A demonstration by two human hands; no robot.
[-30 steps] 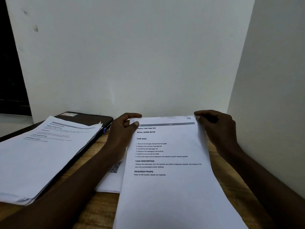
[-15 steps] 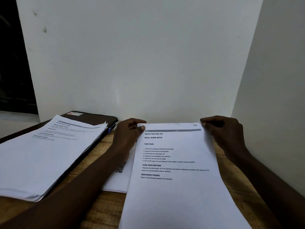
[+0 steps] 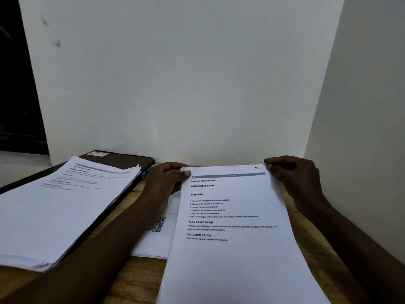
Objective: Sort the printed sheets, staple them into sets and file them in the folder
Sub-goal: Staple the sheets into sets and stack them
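Observation:
A printed sheet point(image 3: 236, 249) headed "Replace Toilet Paper Roll" lies lengthwise in front of me on the wooden desk point(image 3: 135, 279). My left hand point(image 3: 164, 183) pinches its top left corner, thumb on top. My right hand point(image 3: 293, 178) grips its top right corner with curled fingers. A thick stack of printed sheets point(image 3: 57, 211) rests at the left on a dark folder point(image 3: 122, 160). Another sheet with a QR code point(image 3: 160, 235) lies partly under the held sheet and my left forearm.
White walls point(image 3: 197, 84) stand close behind the desk and along its right side. A small blue object point(image 3: 143, 175) shows at the folder's right edge, beside my left hand. A dark window opening is at the far left.
The view has shifted slightly, so hands and sheet sit lower and more to the right in frame. Both hands keep the same hold on the sheet's top corners.

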